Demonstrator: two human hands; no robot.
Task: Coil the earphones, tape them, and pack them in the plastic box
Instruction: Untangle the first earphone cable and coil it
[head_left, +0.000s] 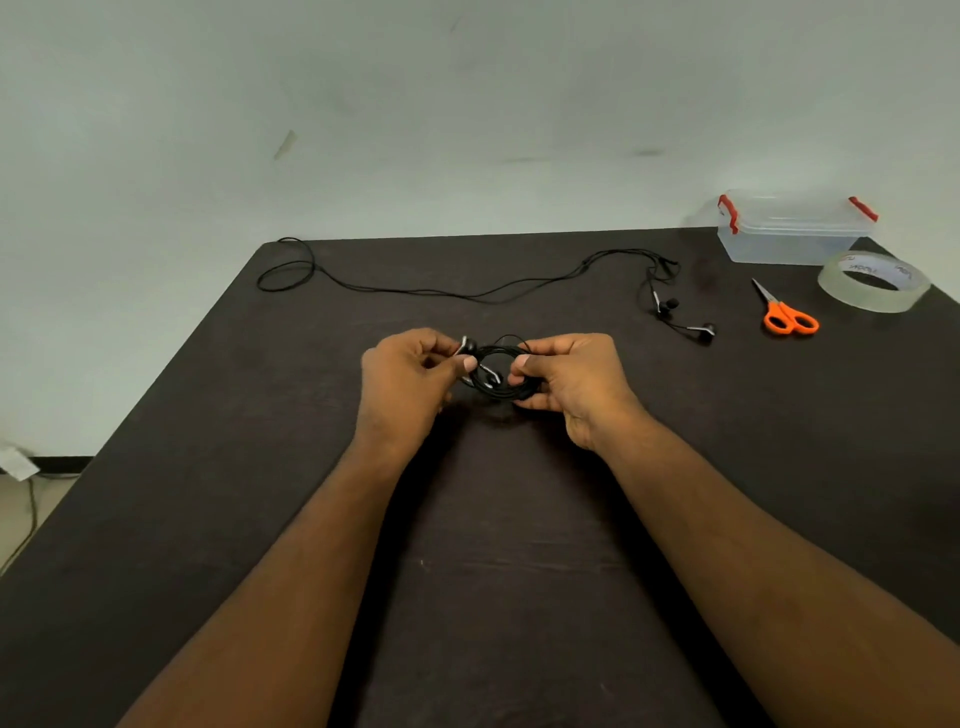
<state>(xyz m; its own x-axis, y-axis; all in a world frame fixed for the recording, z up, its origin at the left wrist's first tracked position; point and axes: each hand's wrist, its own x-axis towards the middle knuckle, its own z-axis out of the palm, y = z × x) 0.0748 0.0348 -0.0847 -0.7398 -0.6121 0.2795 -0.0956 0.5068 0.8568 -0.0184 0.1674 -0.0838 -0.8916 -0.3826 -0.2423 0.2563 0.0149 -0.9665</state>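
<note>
1. Left hand (410, 382) and right hand (563, 382) each pinch a side of the coiled earphones (493, 371), well short of the box (789, 234).
2. Second earphones (467, 291) lie uncoiled left of the box.
3. Taping and packing remain; tape (874, 283) and scissors (787, 312) sit beside the box.

A bare, staged workroom rather than a home is being suggested by a dark table (519, 571) pushed against a plain scuffed pale wall (415, 104), with a loose cable (21, 525) trailing across the floor at left.
</note>
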